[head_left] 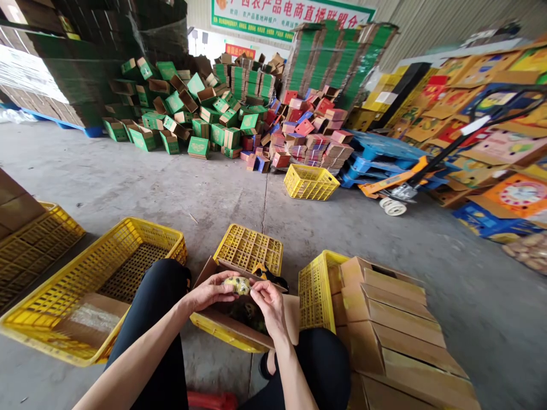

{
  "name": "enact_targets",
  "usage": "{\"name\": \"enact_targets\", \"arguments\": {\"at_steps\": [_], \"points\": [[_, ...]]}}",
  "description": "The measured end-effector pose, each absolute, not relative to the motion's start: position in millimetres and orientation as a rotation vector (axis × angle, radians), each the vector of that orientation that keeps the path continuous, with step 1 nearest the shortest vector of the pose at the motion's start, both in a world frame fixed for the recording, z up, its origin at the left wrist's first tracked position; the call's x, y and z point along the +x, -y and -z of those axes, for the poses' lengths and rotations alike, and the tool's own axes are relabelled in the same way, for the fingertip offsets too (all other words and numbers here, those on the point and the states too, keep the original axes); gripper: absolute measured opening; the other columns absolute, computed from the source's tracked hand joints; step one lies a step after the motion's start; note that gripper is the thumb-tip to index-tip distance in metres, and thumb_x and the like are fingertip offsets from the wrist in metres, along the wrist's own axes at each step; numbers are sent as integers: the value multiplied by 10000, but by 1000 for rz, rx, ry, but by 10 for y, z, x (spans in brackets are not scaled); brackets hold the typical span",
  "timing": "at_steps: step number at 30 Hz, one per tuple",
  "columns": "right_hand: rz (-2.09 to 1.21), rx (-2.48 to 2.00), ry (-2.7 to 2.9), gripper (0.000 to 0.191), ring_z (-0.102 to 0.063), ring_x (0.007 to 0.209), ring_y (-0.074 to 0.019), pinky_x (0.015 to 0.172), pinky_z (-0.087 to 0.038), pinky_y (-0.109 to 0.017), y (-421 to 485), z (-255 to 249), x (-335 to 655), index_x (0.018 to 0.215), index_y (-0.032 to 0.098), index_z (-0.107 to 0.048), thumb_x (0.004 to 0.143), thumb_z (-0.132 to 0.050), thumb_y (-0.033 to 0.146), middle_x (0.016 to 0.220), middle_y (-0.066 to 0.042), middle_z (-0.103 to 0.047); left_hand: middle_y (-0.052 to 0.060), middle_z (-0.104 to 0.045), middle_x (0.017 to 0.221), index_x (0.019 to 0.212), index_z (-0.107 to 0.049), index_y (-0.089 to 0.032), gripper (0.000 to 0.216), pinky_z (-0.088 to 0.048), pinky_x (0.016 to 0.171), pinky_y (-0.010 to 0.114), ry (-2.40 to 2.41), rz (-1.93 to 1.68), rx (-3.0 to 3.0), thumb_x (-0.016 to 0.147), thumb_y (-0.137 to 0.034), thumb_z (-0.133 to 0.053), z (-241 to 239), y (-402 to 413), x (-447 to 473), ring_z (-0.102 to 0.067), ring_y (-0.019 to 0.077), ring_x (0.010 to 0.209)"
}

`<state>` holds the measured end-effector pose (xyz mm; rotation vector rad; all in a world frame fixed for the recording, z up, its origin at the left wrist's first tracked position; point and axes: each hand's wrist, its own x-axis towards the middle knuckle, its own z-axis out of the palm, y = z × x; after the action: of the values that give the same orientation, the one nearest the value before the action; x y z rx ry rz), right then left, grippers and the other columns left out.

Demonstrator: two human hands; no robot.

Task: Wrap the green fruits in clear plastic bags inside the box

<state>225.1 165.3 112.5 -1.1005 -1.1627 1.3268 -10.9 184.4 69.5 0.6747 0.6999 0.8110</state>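
Mottled yellow item point(239, 285) is up over open carton point(293, 319), pinched between both hands: left hand point(212, 291) grips left end, right hand point(269, 304) has fingertips closed on right end. Dark carton contents hard to make out. Black-and-orange tool point(273, 277) just beyond, near perforated yellow crate point(248, 246).
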Motion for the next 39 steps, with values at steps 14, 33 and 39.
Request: {"name": "enact_targets", "arguments": {"at_steps": [14, 33, 39], "points": [[-1642, -1192, 1010, 637, -723, 1272, -351, 1028, -643, -524, -1604, -996, 2270, 1292, 290, -787, 764, -941, 609, 1375, -96, -774, 84, -784, 1210, 1224, -789, -226, 520, -596, 860, 299, -676, -985, 738, 760, -320, -1003, -624, -1840, -61, -747, 199, 978], [-1555, -1127, 1018, 586, -772, 1210, -361, 1118, -598, -571, -1655, -1029, 2274, 1197, 289, -855, 704, -989, 577, 1261, -87, -835, 159, -800, 1297, 1280, -794, -183, 628, -570, 1085, 516, -784, -1010, 692, 746, -433, -1011, -630, -1851, -79, -766, 354, 1188], [-1456, -1169, 1057, 512, -767, 1187, -350, 1033, -640, -513, -1632, -1055, 2261, 1132, 274, -846, 751, -946, 601, 1304, -94, -804, 160, -832, 1212, 1236, -820, -158, 656, -586, 1064, 507, -847, -982, 719, 686, -442, -1040, -593, -1850, -72, -786, 357, 1140]]}}
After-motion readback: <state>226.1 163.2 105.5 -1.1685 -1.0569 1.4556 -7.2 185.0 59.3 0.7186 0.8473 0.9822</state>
